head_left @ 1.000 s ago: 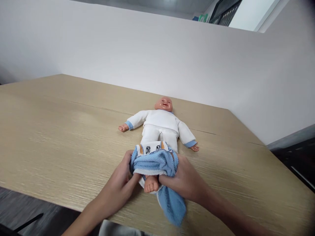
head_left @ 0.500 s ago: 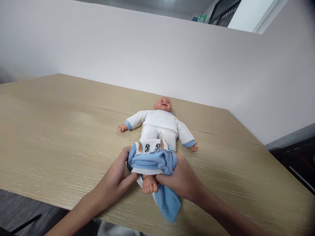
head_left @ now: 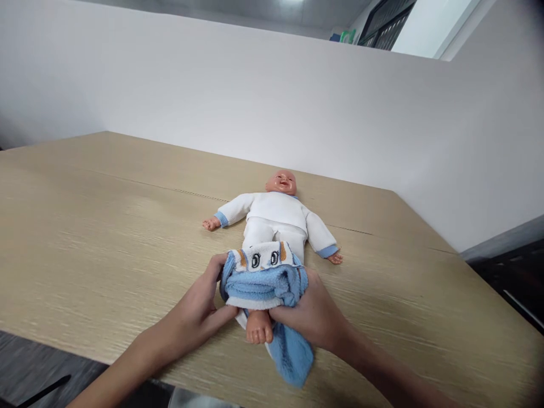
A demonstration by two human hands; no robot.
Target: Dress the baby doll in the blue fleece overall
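A baby doll [head_left: 277, 213] in a white outfit with blue cuffs lies on its back on the wooden table [head_left: 106, 226], head away from me. A bunched blue garment [head_left: 263, 283] with a white band and cartoon eyes covers its lower legs. My left hand [head_left: 199, 309] grips the garment's left side, thumb pressed under its hem. My right hand [head_left: 312, 311] grips the right side. One bare doll foot [head_left: 258, 328] sticks out between my hands. A loose blue part of the garment hangs toward the table's near edge.
A white partition wall [head_left: 255, 96] runs behind the table. The table's right edge drops to a dark floor [head_left: 510, 283]. A dark window or cabinet shows above the partition at the top right.
Both hands have drawn the garment slightly up the doll's legs, so the foot sticks out a little more. The doll has not shifted.
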